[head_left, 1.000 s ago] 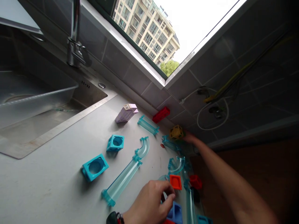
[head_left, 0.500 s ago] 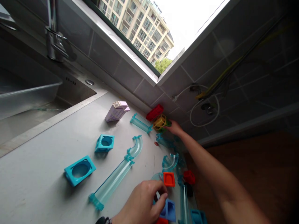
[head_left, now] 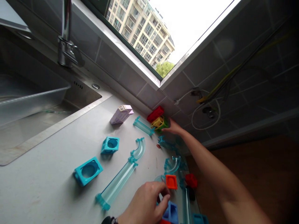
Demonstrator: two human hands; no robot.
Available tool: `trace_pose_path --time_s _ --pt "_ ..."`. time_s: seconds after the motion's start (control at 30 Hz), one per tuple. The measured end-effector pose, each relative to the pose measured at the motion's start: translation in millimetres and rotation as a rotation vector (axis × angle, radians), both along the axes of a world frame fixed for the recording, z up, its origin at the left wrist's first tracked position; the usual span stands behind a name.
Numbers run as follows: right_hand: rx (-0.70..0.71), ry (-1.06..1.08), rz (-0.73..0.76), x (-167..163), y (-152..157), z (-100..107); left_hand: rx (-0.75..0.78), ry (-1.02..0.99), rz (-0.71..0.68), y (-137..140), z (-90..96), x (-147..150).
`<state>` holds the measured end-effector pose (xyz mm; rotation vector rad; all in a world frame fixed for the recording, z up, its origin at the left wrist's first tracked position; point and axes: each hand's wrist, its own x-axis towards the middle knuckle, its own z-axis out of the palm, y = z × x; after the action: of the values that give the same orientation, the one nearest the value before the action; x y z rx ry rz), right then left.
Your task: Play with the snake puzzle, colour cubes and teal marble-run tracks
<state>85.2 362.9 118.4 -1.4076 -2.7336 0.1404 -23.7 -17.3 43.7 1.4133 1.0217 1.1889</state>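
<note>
Across from the counter's edge, the yellow-and-green block (head_left: 160, 123) has moved within the second to just beside the red block (head_left: 156, 114). Nearest, the left hand (head_left: 147, 202) curls loosely by the blue block (head_left: 173, 212); whether it grips anything is hidden. Farther, the outstretched right hand (head_left: 174, 127) clasps the green end: probably light, rigid plastic, best pinched by its side walls.

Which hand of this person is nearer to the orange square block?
Left. The left hand is close beside the orange block; the right hand is farther away, beyond it, holding the yellow and green blocks.
</note>
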Motion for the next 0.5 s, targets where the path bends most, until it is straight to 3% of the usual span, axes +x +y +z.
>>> trace_pose_path --time_s 0.17,0.3,0.5 --pt "0.039 -0.042 0.082 -33 3 18 0.008 -0.005 -0.008 -1 -0.1 2" --pt "0.019 -0.109 0.031 -50 6 11 0.005 0.02 0.012 -1 0.2 0" --pt "0.099 -0.144 -0.08 -41 6 0 0.009 0.01 -0.01 0 0.4 -1"
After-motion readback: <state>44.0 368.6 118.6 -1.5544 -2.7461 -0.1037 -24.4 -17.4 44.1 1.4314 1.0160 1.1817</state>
